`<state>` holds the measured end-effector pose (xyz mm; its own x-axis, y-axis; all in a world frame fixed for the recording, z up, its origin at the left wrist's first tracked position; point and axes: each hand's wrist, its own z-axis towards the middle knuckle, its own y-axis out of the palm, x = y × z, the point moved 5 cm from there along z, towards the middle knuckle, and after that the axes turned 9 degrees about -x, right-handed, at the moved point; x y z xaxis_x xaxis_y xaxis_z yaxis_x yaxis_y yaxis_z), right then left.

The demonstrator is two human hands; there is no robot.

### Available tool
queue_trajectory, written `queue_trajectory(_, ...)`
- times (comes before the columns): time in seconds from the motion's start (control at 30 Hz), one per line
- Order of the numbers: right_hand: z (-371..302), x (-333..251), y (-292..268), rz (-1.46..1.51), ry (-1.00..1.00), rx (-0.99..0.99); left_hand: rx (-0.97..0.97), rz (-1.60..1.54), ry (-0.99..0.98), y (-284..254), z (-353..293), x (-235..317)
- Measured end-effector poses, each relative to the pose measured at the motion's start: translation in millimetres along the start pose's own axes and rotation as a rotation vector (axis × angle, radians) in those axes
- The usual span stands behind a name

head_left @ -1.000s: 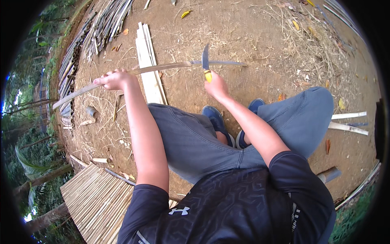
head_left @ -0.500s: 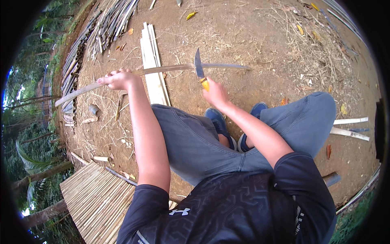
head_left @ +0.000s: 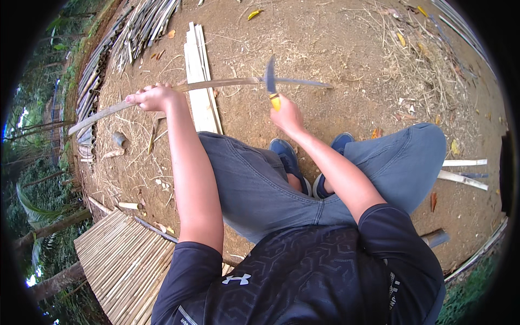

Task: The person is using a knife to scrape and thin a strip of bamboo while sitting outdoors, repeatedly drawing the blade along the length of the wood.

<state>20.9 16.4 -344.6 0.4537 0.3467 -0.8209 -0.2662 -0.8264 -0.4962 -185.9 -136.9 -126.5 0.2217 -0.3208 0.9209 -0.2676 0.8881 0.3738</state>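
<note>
left hand [head_left: 154, 98] is out at ten o'clock, fingers wrapped tight round a long bamboo strip [head_left: 216, 85], arm stretched straight from the shoulder. the strip runs nearly level across the upper half of the view, from nine o'clock low on the left over to about one o'clock, bowing a touch with the lens. right hand [head_left: 287, 115] sits just above centre at twelve o'clock, fist closed on the yellow handle of a knife [head_left: 270, 80]. the blade stands upright and meets the strip where they cross, dark edge poking above it. whether it bites into the strip or only rests against it, cannot tell.

the person is seated, knees wide in grey trousers [head_left: 254, 184], two blue shoes [head_left: 287, 157] tucked together right at centre on bare brown dirt [head_left: 336, 49]. behind the strip, at eleven o'clock, a neat stack of pale split slats [head_left: 199, 76] lies on the ground, and further out a heap of darker bamboo lengths [head_left: 135, 27]. at seven o'clock, a woven bamboo mat [head_left: 122, 265]. at three o'clock, a couple of short pale offcuts [head_left: 463, 170] beside the right knee. dry shavings and yellow leaves scattered at one o'clock.
</note>
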Motion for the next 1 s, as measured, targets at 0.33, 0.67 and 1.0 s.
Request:
queue_trajectory(0.33, 6, 13, 1, 0.070, 0.095, 0.095, 0.046, 0.004, 0.003, -3, -2, 0)
queue_trajectory(0.67, 26, 56, -97, 0.045, 0.240, 0.237, -0.276, -0.140, 0.114, 22, -28, 11)
queue_trajectory(1.0, -36, -58, -131, 0.011, 0.121, -0.307, -0.582, -0.200, 0.290, 54, -51, 25)
